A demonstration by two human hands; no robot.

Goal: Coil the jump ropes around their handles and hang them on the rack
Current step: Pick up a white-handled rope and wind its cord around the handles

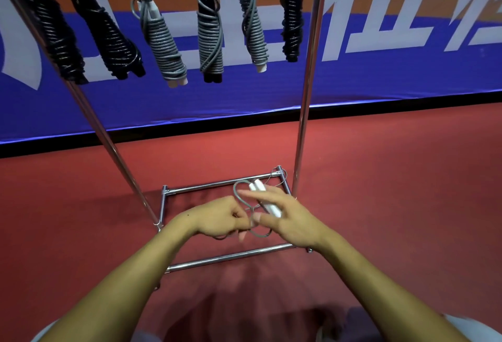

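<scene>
Two hands meet low in the view, above the rack's base frame [229, 258]. Left hand [217, 218]: fingers curled, pinching a thin grey rope [239, 192] near its thumb. Right hand [285, 219]: holds two white handles [264, 197] side by side, thumb pressing on them, index finger stretched out straight toward the left hand. Rope loops loosely round the handles' far end and between the hands; a strand trails off toward the far right corner of the base. Not coiled yet.

Base is a chrome rectangle on the red floor [394, 192]. Two chrome uprights [304, 113] rise from it, one left, one right.

Up top, six coiled jump ropes hang in a row from the rack's top bar, itself mostly cut off by the frame edge: two black at left [108, 35], three grey in the middle [163, 43], one black at right [292, 18]. All hang between the uprights, apart from each other.

Behind: blue banner [380, 75] with white lettering, orange band above.
</scene>
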